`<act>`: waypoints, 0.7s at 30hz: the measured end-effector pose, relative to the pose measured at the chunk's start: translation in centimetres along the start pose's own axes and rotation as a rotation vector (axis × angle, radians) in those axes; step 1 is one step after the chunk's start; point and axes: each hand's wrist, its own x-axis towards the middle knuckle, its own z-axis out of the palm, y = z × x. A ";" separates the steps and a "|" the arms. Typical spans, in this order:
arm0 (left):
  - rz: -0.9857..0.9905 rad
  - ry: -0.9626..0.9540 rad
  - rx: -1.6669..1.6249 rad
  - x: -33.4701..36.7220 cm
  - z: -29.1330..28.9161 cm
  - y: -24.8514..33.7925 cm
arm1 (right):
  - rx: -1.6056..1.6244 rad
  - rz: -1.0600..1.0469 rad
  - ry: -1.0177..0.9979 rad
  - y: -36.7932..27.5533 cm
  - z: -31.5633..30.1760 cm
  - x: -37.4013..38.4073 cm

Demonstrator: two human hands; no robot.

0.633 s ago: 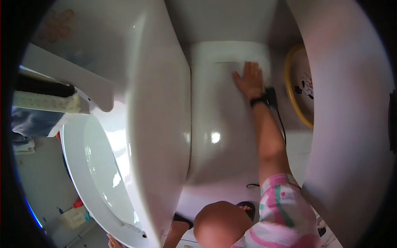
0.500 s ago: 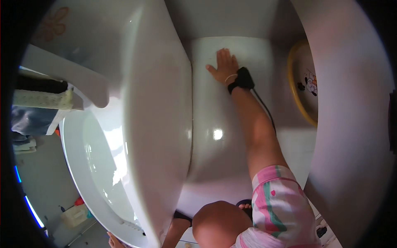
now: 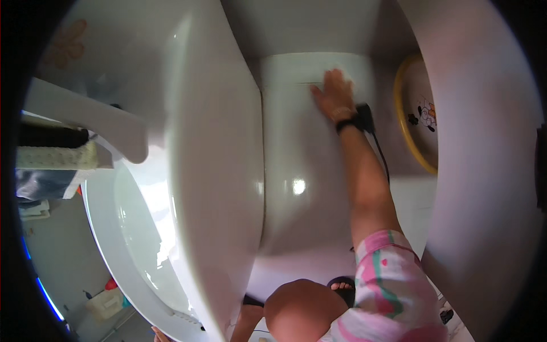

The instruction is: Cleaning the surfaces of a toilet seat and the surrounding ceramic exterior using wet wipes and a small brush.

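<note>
My right hand (image 3: 335, 98) lies flat, fingers spread, at the far end of a glossy white surface (image 3: 302, 154). Nothing shows in it. A black strap with a small black box (image 3: 363, 118) and cable is around its wrist. Left of that arm rises the smooth white side wall (image 3: 219, 154) of a basin. Only a few fingertips of my left hand (image 3: 160, 335) appear, at the lower left by the outside of the white basin's rim (image 3: 105, 242). The rest of that hand is cut off, so its grip cannot be made out.
A yellow-rimmed round basin (image 3: 405, 122) with a cartoon print stands on edge at the right, partly behind a grey-white panel (image 3: 484, 171). Folded cloths (image 3: 54, 157) hang at the far left under a white curved arm (image 3: 108, 117). My bent knee (image 3: 305, 310) is at the bottom.
My right hand has slid to the right along the white surface, its fingers still spread. The view has shifted slightly. Less of my left hand shows at the lower edge.
</note>
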 end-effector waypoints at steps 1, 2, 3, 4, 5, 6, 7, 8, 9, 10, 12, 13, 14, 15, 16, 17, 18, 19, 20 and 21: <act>-0.016 -0.002 -0.020 -0.1 0.2 0.6 | -0.019 -0.111 0.019 -1.4 1.2 1.9; -0.049 -0.015 -0.044 0.2 0.5 0.9 | -0.038 -0.222 0.038 -2.6 2.2 2.9; -0.081 -0.013 -0.059 0.1 0.3 1.4 | -0.002 -0.295 0.010 -4.9 3.5 3.1; -0.112 -0.013 -0.078 0.1 0.4 1.8 | 0.030 -0.365 -0.014 -7.0 4.3 3.1; -0.137 -0.012 -0.098 0.2 0.5 2.2 | 0.033 -0.364 -0.017 -8.5 4.9 2.8; -0.157 -0.019 -0.116 0.2 0.4 2.4 | 0.044 -0.458 -0.050 -9.7 5.5 2.2; -0.190 -0.011 -0.138 0.1 0.3 2.9 | 0.057 -0.552 -0.085 -10.5 5.7 1.2; -0.217 -0.008 -0.157 0.1 0.0 3.3 | 0.057 -0.547 -0.089 -10.6 5.7 0.2; -0.242 -0.002 -0.171 0.1 -0.2 3.6 | 0.088 -0.564 -0.106 -10.9 5.4 -0.8; -0.265 0.005 -0.181 0.0 -0.6 3.7 | 0.119 -0.582 -0.123 -11.1 5.1 -1.8; -0.308 -0.006 -0.211 -0.1 0.0 4.0 | 0.155 -0.563 -0.100 -10.1 5.3 -3.2; -0.326 -0.012 -0.214 -0.2 -0.1 4.2 | 0.200 -0.539 -0.088 -9.5 5.3 -4.2; -0.347 -0.011 -0.218 -0.3 -0.2 4.5 | 0.199 -0.541 -0.086 -9.6 5.1 -5.6; -0.376 -0.012 -0.236 -0.5 0.0 4.6 | 0.220 -0.575 -0.095 -9.4 4.5 -6.8; -0.375 -0.018 -0.243 -0.7 0.2 4.4 | 0.238 -0.600 -0.105 -9.1 4.3 -8.6; -0.407 0.010 -0.261 -0.6 0.3 4.2 | 0.331 -0.595 -0.130 -8.7 4.0 -10.2; -0.444 0.045 -0.280 -0.5 0.5 3.8 | 0.260 -0.664 -0.160 -8.7 3.2 -12.1; -0.436 0.030 -0.272 0.4 -0.2 2.2 | 0.315 -0.647 -0.146 -9.1 3.3 -15.4; -0.240 0.028 -0.203 0.8 0.1 0.3 | 0.310 -0.660 -0.148 -8.2 4.3 -17.8; -0.058 0.049 -0.125 1.2 -0.4 -1.5 | 0.367 -0.641 -0.186 -9.1 3.7 -21.0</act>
